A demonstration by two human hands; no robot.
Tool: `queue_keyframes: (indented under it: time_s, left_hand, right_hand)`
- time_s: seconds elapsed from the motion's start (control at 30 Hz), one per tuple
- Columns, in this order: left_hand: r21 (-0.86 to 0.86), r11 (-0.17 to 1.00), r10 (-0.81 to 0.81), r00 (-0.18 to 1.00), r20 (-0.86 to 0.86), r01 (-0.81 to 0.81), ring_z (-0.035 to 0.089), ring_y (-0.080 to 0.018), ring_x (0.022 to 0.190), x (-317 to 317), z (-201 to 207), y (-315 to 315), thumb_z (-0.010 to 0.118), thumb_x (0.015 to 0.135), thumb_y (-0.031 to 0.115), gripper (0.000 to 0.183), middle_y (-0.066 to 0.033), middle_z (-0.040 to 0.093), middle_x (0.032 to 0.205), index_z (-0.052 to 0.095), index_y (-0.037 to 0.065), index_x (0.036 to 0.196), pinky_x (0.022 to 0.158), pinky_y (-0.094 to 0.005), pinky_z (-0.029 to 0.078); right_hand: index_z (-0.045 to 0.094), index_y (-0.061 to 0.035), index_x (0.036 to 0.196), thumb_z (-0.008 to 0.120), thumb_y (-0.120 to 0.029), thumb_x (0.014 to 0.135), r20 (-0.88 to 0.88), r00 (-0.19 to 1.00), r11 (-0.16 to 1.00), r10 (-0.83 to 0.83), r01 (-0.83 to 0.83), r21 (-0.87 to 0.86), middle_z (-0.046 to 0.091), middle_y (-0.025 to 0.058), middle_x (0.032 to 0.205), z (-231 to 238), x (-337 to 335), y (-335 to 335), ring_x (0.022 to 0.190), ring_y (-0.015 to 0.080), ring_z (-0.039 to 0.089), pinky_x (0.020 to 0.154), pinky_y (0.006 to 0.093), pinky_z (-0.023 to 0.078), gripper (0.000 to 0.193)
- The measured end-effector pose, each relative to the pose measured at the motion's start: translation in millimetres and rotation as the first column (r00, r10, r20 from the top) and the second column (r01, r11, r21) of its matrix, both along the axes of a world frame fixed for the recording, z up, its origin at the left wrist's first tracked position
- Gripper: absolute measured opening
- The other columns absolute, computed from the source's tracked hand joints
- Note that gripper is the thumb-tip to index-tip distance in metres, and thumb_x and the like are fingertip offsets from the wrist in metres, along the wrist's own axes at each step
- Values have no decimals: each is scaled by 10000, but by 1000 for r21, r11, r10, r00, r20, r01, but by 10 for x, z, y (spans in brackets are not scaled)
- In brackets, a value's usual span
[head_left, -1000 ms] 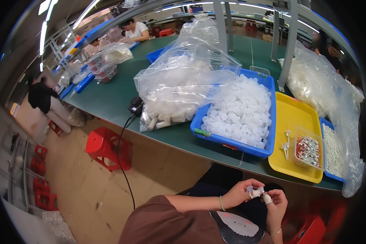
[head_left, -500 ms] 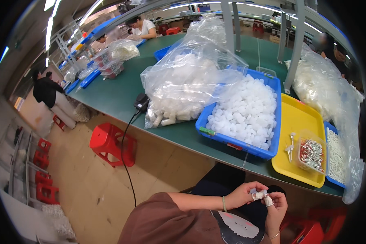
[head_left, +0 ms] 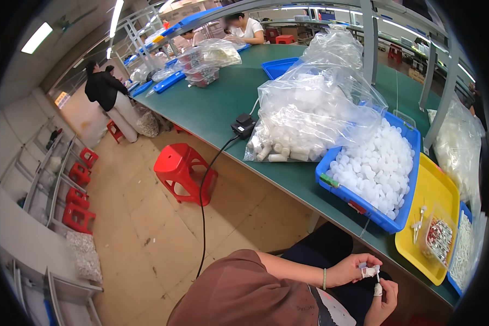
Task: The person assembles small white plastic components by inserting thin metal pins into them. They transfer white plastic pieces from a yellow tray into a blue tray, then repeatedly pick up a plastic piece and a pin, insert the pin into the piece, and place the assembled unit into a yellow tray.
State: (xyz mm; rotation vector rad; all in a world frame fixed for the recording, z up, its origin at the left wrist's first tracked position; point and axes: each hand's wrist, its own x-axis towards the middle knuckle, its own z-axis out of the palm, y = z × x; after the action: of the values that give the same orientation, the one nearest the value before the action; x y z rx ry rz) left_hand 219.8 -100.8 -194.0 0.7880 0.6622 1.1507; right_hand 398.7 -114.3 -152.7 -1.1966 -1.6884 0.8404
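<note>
Both of my hands are close together above my lap, in front of the table edge. My left hand (head_left: 346, 270) is closed in a pinch around a small whitish translucent plastic piece (head_left: 363, 265). White wrapping covers some of its fingertips. My right hand (head_left: 384, 305), its thumb wrapped in white too, pinches a thin white stick-like part (head_left: 378, 277), whose upper end meets the left fingertips. Whether the two parts are joined is too small to tell. The blue bin (head_left: 358, 204) of round white translucent caps (head_left: 376, 168) stands on the table beyond my hands.
A yellow tray (head_left: 418, 261) carries a clear box (head_left: 440, 239) of red and metallic parts. Beside it sits a blue tray of white sticks (head_left: 462, 255). A large clear bag (head_left: 309, 119) lies behind. A black cable hangs past a red stool (head_left: 182, 171). People stand or sit farther off.
The view has swung left, so the scene sits further right. My right hand has come down slightly from the left, and a thin white part now shows between them.
</note>
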Motion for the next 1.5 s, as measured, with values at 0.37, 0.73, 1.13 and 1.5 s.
queue_keyframes:
  time_s: [0.37, 0.73, 1.13, 1.5]
  left_hand:
    - [24, 999, -32, 999, -38, 33, 444, -10, 582, -48, -2, 10, 641, 903, 167, 308, 47, 548, 861, 599, 79, 1195, 481, -162, 351]
    - [19, 995, -99, 987, -129, 102, 467, -16, 622, -45, 55, -3, 688, 872, 208, 340, 52, 559, 834, 605, 103, 1184, 529, -166, 368]
    - [-6, 997, -75, 982, -172, 75, 497, -31, 665, -58, 72, 0, 678, 855, 105, 294, 19, 597, 904, 619, 73, 1142, 550, -164, 400]
    - [-4, 995, -96, 973, -209, 97, 494, -25, 680, -38, -14, -29, 668, 863, 81, 298, 23, 565, 915, 621, 66, 1157, 549, -161, 411]
  right_hand:
    - [594, 9, 1024, 610, 27, 834, -341, 940, 939, -13, -105, -326, 562, 16, 846, -72, 54, 43, 755, 84, 558, 694, 204, 463, 191]
    - [627, -3, 904, 688, 15, 743, 102, 993, 979, 55, -74, 192, 592, 110, 836, 75, -68, 50, 740, 210, 586, 665, 277, 467, 172]
    - [653, -20, 912, 714, -25, 760, 59, 993, 979, 100, -109, 174, 599, 101, 801, 77, 12, 87, 703, 242, 595, 602, 318, 473, 164]
    - [647, -15, 920, 703, -33, 782, -32, 991, 986, 130, -126, 110, 595, 87, 803, -27, 31, 83, 692, 201, 601, 612, 294, 489, 150]
